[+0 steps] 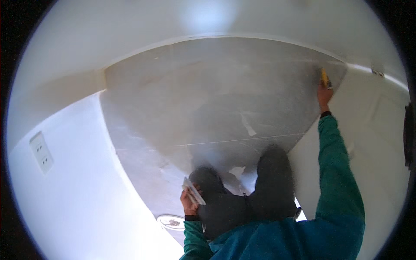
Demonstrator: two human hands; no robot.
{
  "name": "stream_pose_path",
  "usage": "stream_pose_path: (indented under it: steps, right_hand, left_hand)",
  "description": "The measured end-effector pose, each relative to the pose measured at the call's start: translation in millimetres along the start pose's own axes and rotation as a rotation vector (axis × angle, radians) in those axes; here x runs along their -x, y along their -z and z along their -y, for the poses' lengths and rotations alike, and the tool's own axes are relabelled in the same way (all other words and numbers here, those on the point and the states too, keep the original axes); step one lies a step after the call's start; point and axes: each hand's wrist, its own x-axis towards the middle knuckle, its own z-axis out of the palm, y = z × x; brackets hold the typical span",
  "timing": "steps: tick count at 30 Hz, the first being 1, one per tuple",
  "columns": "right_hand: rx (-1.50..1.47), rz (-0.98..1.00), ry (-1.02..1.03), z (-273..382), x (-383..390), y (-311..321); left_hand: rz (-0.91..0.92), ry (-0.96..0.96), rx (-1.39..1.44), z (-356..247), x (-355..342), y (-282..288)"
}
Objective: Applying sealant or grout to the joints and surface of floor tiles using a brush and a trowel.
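My right hand (325, 92) is stretched far out to the right, its fingers closed round a slim yellow-and-dark hand tool (325, 78). That tool points away from me, low over the grey floor (208, 99) by the far right corner. Its working end is too small to make out. Close to my left knee, my left hand (189, 203) grips a pale, flat, narrow rectangular plate (194, 191), held slanted. A round white container (172, 222) with a grey-brown patch inside stands on the floor below this hand.
White walls (65, 173) rise on both sides and ahead, the left one carrying a double socket (41, 151). I kneel with both dark trouser legs (273, 186) on the floor. A pale strip (248, 125) and a thin light line mark the floor before my knees.
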Motion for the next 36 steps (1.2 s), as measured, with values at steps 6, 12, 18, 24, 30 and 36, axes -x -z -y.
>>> stream_pose_path:
  steps: [6, 12, 18, 24, 30, 36]
  right_hand:
    - [0.346, -0.032, 0.469, 197, 122, -207]
    - [-0.191, 0.706, 0.57, 402, 340, -238]
    - [-0.221, 0.103, 0.557, 308, 226, -217]
    - [0.243, -0.025, 0.372, 359, 198, -269]
    - [-0.116, 0.414, 0.665, 492, 336, -314]
    - [-0.11, 0.126, 0.401, 268, 134, -273]
  left_hand:
    - [0.089, 0.027, 0.252, -3, 4, 3]
    - [0.074, 0.006, 0.154, -3, 0, 16]
    - [0.094, 0.132, 0.226, -6, 2, 35]
    - [0.214, 0.172, 0.315, -22, 0, 36]
    - [0.105, 0.08, 0.208, -48, 27, 47]
    - [0.079, 0.006, 0.143, -35, 45, 47]
